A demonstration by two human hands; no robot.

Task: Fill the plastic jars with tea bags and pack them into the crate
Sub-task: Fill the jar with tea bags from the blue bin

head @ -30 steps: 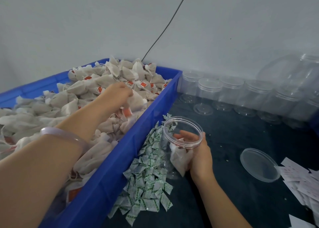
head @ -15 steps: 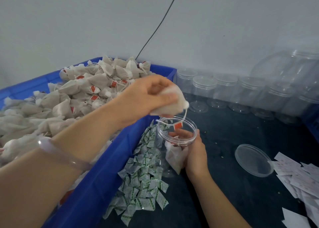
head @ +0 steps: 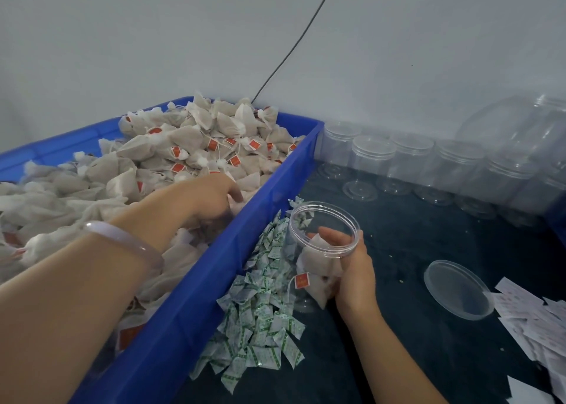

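at frame centre the right hand point(head: 352, 269) wraps its fingers round a tilted clear plastic jar point(head: 329, 210) holding a few tea bags point(head: 315, 261). left of it, the left hand point(head: 214, 198) digs into the tea bag heap point(head: 183, 146) in the blue crate point(head: 245, 266). its fingertips are buried, so its grip cannot be told. a loose lid point(head: 458, 290) lies at lower right.

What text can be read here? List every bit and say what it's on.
Nothing can be read.
Red tags on tea bags: print blurred.
Sachets: green print, too small.
Paper slips: faint print, too small.
Jars, crate: no text.
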